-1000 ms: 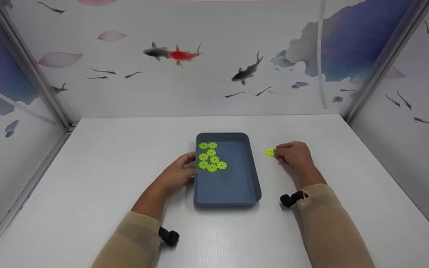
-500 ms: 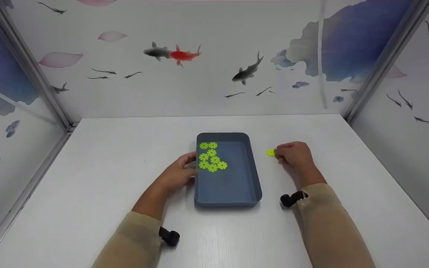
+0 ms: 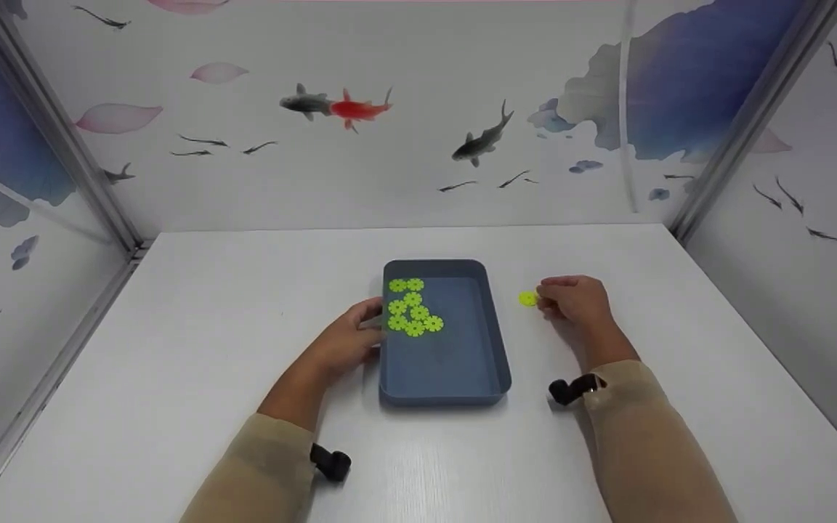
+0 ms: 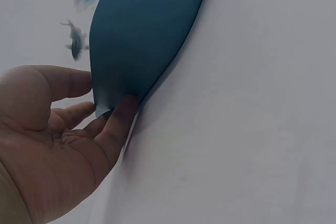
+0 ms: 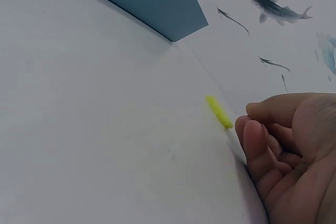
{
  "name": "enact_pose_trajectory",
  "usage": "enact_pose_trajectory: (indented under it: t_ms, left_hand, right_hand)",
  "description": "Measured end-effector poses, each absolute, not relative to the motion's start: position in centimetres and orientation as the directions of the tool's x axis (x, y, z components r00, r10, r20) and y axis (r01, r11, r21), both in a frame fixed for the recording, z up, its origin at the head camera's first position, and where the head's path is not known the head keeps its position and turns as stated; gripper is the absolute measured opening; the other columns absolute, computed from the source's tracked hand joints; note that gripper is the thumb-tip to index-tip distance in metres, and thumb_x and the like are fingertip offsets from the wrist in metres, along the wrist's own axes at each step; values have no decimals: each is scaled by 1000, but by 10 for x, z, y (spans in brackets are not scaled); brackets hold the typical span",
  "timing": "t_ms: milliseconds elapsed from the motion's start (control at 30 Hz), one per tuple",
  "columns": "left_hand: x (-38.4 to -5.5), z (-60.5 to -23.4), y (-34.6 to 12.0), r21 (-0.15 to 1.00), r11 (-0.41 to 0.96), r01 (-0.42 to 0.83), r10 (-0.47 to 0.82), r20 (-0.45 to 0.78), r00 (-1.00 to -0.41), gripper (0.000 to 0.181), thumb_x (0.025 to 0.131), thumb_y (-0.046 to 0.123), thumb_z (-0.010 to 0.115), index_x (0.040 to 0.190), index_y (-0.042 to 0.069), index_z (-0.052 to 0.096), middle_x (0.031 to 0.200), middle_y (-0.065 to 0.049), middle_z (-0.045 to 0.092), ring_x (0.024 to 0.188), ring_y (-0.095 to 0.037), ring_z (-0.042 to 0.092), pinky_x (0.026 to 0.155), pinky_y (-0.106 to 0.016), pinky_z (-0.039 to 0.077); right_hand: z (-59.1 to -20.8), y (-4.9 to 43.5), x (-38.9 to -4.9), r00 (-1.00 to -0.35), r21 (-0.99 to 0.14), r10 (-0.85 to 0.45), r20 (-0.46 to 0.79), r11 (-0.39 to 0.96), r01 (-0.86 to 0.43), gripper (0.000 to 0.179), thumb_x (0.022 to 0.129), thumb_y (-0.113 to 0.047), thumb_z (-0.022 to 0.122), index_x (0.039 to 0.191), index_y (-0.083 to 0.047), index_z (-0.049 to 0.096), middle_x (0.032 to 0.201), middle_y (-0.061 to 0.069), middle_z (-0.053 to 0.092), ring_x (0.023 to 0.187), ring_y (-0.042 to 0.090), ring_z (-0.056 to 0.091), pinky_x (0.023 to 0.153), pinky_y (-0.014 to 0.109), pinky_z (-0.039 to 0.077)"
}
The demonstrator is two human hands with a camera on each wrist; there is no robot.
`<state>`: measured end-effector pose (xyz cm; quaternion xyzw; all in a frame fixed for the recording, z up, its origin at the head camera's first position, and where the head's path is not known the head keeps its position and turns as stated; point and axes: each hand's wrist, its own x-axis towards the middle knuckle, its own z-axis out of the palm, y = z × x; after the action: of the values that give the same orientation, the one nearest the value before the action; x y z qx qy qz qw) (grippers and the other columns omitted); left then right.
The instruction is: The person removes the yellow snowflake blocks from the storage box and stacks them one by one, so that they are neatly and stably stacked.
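Observation:
A blue-grey rectangular tray [image 3: 447,363] rests on the white table, with several yellow-green notched plastic discs [image 3: 419,312] lying in its upper left part. Beside its left wall, my left hand [image 3: 346,338] holds the tray, thumb at the rim and fingers lower on the outside, as the left wrist view shows. To the right of the tray a bright yellow disc [image 3: 527,298] lies on the table. My right hand [image 3: 575,299] is right beside it, fingers loosely curled. In the right wrist view, a small gap shows between the yellow disc [image 5: 219,112] and the fingertips [image 5: 242,125].
White panels printed with fish and petals enclose the table [image 3: 244,290] at the back and sides. Metal posts [image 3: 734,138] stand at the back corners. Black wrist mounts [image 3: 571,390] stick out from both tan sleeves.
The tray, discs and left hand have stayed where they were. My right hand has barely shifted beside the yellow disc.

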<state>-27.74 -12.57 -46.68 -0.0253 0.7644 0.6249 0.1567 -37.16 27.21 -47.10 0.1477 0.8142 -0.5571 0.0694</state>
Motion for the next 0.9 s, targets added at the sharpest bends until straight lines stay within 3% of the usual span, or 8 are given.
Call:
enact_pose_trajectory:
  t_ms: [300,600,733,900]
  left_hand:
    - [-277,-467,-126,950,197,-242,165,-276,-947,73,101,19,69,167,20,38,175,-2,35,157,-28,45,124,-50,47]
    - [-278,-467,-127,946,210,-247,163,-283,-945,72,100,19,70,166,23,40,173,1,38,156,-27,46,124,-50,47]
    - [-278,-467,-127,949,206,-240,169,-276,-946,71,100,19,69,166,22,41,173,0,38,155,-28,47,123,-50,48]
    - [-277,-466,-127,949,209,-235,166,-272,-948,71,101,17,68,166,21,41,173,-2,39,156,-28,46,123,-51,48]
  right_hand:
    - [-450,245,-364,-964,-936,128,-232,242,257,38,100,-31,77,132,-9,72,136,16,69,103,17,71,87,20,63]
    - [-428,208,-353,-989,-964,32,-142,223,146,32,98,-29,79,124,-9,75,111,5,74,100,25,71,81,24,64]
    - [-419,192,-348,-993,-968,-26,-112,228,103,31,98,-29,79,122,-10,76,114,10,73,98,25,69,80,26,64]
    - [-411,172,-346,-986,-961,-133,-97,269,59,36,98,-31,79,126,-7,76,116,11,74,101,29,68,90,36,64]
